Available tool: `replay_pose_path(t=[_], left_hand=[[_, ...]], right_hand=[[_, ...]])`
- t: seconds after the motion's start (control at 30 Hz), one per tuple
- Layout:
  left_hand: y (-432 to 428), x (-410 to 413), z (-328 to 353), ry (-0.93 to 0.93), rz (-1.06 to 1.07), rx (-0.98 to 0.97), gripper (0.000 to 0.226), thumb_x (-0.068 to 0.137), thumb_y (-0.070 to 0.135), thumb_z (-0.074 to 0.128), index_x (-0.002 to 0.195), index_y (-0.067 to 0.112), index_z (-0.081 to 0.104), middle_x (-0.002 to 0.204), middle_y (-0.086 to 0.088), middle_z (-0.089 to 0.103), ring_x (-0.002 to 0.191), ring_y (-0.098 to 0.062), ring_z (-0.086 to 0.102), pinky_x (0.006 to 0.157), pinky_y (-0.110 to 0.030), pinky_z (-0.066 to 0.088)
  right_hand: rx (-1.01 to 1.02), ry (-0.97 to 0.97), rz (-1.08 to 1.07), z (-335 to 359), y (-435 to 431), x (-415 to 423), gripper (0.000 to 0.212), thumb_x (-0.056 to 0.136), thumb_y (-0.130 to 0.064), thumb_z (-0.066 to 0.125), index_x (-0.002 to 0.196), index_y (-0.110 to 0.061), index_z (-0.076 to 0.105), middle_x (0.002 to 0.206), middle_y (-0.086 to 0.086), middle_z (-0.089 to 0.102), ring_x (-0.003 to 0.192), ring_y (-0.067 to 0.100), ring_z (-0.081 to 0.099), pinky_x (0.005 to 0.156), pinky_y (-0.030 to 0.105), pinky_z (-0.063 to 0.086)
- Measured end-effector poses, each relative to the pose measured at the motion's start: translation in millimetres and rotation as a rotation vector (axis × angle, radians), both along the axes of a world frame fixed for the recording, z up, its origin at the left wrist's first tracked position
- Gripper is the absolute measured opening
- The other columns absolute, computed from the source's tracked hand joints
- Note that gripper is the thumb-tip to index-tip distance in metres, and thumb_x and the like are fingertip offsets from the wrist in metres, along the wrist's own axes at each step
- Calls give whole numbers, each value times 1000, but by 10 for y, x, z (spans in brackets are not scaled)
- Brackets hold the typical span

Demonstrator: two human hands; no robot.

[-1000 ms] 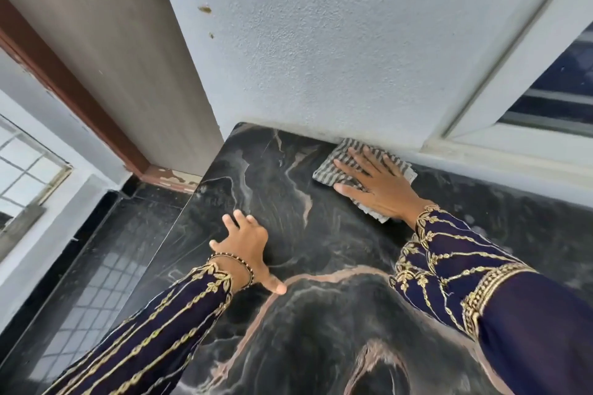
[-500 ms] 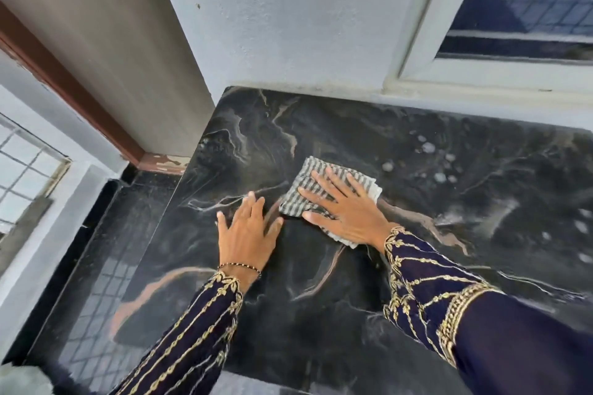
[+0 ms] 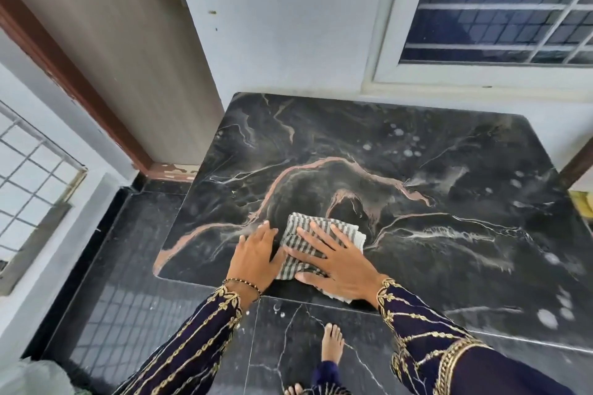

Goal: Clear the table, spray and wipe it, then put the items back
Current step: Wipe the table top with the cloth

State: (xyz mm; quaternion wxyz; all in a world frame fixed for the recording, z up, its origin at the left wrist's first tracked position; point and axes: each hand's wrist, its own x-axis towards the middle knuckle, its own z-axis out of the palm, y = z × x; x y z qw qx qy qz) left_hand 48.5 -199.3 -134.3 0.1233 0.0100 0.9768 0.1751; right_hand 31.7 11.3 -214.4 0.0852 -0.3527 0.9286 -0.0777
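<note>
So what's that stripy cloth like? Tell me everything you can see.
The cloth is soft fabric with thin grey and white stripes, folded into a rumpled pad. It lies flat on the dark marbled table, near the front edge. The right hand presses on it with spread fingers, hiding its middle; the left hand rests beside its left side. A pale corner pokes out under the right wrist.

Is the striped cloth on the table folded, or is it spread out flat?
Folded: the striped cloth lies as a small pad under the right hand, with layered edges showing.
</note>
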Motion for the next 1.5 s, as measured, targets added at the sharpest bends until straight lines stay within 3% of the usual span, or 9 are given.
replay_pose_path(t=[0.17, 0.33, 0.6, 0.8, 0.9, 1.0, 1.13, 1.27, 1.5], left_hand=[[135, 25, 31, -28, -54, 30, 53, 97, 39, 45, 145, 16, 38, 158, -5, 27, 141, -21, 35, 118, -38, 25], [276, -59, -38, -26, -125, 48, 52, 98, 38, 44, 146, 20, 35, 160, -1, 23, 139, -18, 39, 116, -31, 29], [547, -315, -221, -1, -121, 128, 52, 97, 40, 45, 145, 23, 37, 159, 3, 25, 138, -17, 40, 115, -29, 31], [887, -906, -211, -3, -159, 101, 65, 94, 43, 50, 150, 19, 27, 153, -1, 37, 133, -20, 45, 113, -31, 33], [1089, -1435, -221, 3, -161, 5, 82, 88, 53, 56, 152, 15, 19, 157, -5, 27, 143, -22, 30, 118, -35, 25], [1270, -1991, -216, -111, -130, -200, 119, 74, 70, 61, 152, 7, -3, 162, -11, 0, 150, -26, 6, 121, -48, 16], [1492, -2626, -178, -339, -14, -284, 155, 47, 68, 81, 149, 1, -15, 160, -17, -10, 147, -41, -4, 109, -69, 23], [1626, -2865, -182, -519, 1, -326, 155, 49, 53, 89, 147, -5, -16, 157, -27, -15, 143, -50, -11, 106, -71, 26], [1637, -2912, -237, -564, -24, -366, 156, 49, 55, 89, 144, -9, -17, 154, -32, -17, 141, -54, -13, 104, -72, 28]], right_hand=[[-31, -93, 15, 114, 190, 390, 56, 101, -72, 19, 155, -55, 17, 169, -14, -6, 155, 15, -17, 121, 45, -18], [-36, -155, 38, 198, 404, 398, 55, 101, -72, 21, 154, -57, 17, 168, -16, -4, 154, 13, -17, 120, 44, -15], [83, -259, 34, 257, 674, -537, 58, 102, -68, 27, 154, -58, 2, 164, -21, -23, 142, 4, -40, 117, 36, -28], [123, -334, 29, 277, 885, -1515, 63, 99, -72, 25, 154, -57, -1, 163, -20, -26, 147, 9, -34, 118, 42, -27], [120, -309, 11, 213, 1005, -2081, 65, 98, -74, 24, 154, -56, -2, 164, -20, -25, 149, 9, -31, 119, 42, -25], [94, -286, -9, 192, 1085, -2636, 66, 96, -75, 23, 155, -56, -2, 164, -19, -24, 150, 9, -29, 121, 43, -22], [94, -257, -31, 176, 1166, -3341, 66, 98, -73, 22, 155, -54, -4, 165, -16, -24, 151, 10, -28, 121, 45, -21], [85, -238, -72, 130, 1191, -3959, 67, 96, -76, 21, 154, -56, -5, 166, -16, -22, 152, 10, -25, 123, 47, -18], [86, -195, -117, 113, 1166, -4374, 66, 94, -78, 20, 152, -58, -5, 167, -16, -17, 154, 10, -18, 123, 44, -15]])
